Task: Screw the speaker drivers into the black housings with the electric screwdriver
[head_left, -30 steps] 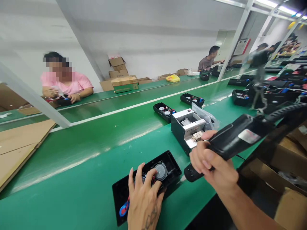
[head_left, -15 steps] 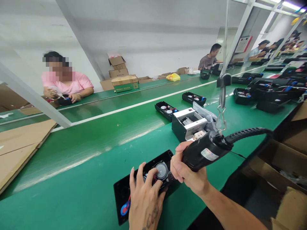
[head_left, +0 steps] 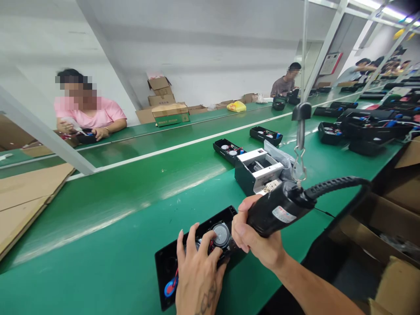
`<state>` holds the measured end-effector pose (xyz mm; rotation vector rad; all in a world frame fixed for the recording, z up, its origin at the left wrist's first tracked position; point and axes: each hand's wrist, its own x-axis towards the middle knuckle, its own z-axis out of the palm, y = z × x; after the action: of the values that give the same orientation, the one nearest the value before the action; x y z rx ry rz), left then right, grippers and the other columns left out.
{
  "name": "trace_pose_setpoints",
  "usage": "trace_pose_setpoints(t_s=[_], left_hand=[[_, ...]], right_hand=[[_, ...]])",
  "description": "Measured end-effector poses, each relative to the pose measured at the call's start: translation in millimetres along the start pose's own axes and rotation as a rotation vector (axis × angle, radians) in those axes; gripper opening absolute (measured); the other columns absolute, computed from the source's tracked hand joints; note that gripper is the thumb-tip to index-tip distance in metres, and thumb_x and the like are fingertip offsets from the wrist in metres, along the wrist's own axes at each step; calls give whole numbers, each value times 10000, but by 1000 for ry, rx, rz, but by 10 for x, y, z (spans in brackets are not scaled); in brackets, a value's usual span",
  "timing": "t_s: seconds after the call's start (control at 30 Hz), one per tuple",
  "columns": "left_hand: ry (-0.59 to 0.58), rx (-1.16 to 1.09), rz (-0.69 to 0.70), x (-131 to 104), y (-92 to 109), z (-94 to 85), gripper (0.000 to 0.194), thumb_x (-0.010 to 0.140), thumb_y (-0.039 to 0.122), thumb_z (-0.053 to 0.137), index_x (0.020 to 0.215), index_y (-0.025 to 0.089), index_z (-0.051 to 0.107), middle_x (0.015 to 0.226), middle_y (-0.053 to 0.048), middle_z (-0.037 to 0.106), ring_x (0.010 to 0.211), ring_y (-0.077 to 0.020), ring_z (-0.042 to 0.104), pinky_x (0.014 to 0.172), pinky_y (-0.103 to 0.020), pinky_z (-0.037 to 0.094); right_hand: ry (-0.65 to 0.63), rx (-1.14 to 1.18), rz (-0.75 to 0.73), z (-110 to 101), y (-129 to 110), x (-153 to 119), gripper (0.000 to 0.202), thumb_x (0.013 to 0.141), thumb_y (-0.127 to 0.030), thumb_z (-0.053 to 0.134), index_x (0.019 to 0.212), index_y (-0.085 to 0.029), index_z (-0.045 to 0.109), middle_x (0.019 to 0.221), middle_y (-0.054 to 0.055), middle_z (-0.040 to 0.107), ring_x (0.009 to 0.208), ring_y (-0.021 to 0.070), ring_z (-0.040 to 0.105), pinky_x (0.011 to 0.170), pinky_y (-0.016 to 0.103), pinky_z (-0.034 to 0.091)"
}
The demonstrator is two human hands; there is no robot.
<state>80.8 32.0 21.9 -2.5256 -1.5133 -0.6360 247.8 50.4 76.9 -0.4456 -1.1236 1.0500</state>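
Observation:
A long black speaker housing [head_left: 163, 258] lies with its inside up, showing a round silver speaker driver [head_left: 221, 235] and a blue disc-shaped part [head_left: 170, 288] on red wires. My left hand [head_left: 201, 267] grips the housing from above, fingers bent over its inside and thumb along the near side. In my right hand [head_left: 256, 234] is a black electric screwdriver [head_left: 272, 212], hanging from a metal hook [head_left: 300, 164]. Its front end points down into the right end of the housing; the tip and any screw are hidden by my hand.
Behind the screwdriver stands a silver-and-black boxy device [head_left: 257, 168]. Two open housings [head_left: 228, 148] sit on the green belt [head_left: 147, 175], and several are piled at right [head_left: 370, 122]. Flat cardboard [head_left: 29, 205] lies at left. Across the belt, a person in pink [head_left: 92, 113] handles a part.
Both hands, the housing and the screwdriver stay almost in place. The view has shifted slightly, and the hook appears a little further left.

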Motion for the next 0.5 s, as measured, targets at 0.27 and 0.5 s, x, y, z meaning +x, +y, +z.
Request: trace_pose_setpoints(t_s=[0.27,0.5], left_hand=[[41,-42,-15,-9,-16,62,191,807,213,822,950,339,809,1197,-2,717,1411,-435,433,1261,-743,218],[42,-31,-14,-15,-28,98,202,761,188,840,896,330,791,1200,-1,710,1425,-429,418,1268,-738,204]], right_hand=[[7,-4,-8,4,-36,8,190,1014,-241,686,1155,-299,574,624,-110,527,456,83,415,489,246,387],[-7,12,-45,-27,-51,15,205,1026,-221,674,1180,-309,570,631,-116,520,462,73,423,497,227,396]])
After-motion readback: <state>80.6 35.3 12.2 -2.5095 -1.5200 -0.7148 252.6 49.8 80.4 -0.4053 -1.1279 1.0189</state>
